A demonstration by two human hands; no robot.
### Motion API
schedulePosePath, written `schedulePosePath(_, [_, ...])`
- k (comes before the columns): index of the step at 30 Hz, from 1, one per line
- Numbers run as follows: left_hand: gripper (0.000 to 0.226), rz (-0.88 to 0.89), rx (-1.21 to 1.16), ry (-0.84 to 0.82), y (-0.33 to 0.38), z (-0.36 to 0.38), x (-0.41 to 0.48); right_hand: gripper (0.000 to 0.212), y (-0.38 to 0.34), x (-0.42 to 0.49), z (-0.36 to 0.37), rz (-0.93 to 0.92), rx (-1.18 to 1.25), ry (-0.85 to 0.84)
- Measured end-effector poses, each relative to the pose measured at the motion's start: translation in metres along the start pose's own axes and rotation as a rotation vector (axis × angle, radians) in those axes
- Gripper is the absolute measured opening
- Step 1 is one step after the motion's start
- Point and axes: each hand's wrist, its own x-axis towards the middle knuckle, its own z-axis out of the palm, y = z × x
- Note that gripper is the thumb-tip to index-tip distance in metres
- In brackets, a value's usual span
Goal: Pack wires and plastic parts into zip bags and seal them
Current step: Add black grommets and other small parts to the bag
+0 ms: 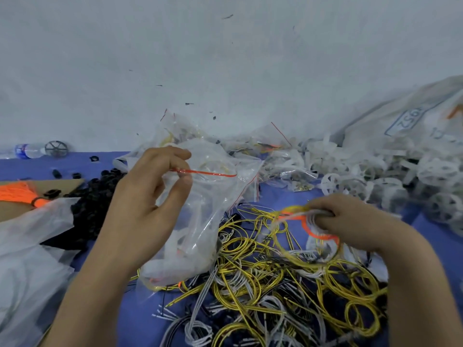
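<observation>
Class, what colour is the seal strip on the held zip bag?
The seal strip is red, seen in the head view.

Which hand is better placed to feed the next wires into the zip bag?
Right. The right hand grips a wire bundle beside the zip bag, while the left hand is busy pinching the bag's red-striped mouth.

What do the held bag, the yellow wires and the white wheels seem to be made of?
Bag: thin clear plastic film, glossy, crinkled, contents showing through. Yellow wires: probably plastic-sheathed, smooth, holding springy loops; core unseen. White wheels: likely moulded plastic, matte, uniformly white with thin spokes.
</observation>
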Motion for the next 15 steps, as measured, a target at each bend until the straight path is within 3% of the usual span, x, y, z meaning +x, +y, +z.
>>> schedulePosePath(3, [0.012, 0.028, 0.03, -0.016, 0.002, -0.001, 0.0, 0.023, 0.009, -0.01, -0.013, -0.038, 0.086, 0.167])
schedulePosePath(6, [0.012, 0.068, 0.058, -0.039, 0.006, 0.001, 0.0, 0.02, 0.016, -0.018, -0.017, -0.012, 0.527, 0.325])
schedulePosePath(8, [0.014, 0.081, 0.049, -0.056, 0.009, 0.004, 0.0, 0.018, 0.018, -0.016, -0.014, 0.047, 0.779, 0.338])
schedulePosePath(15, [0.012, 0.116, 0.009, -0.108, 0.014, 0.012, -0.002, 0.017, 0.013, -0.009, -0.011, 0.013, 1.129, 0.341])
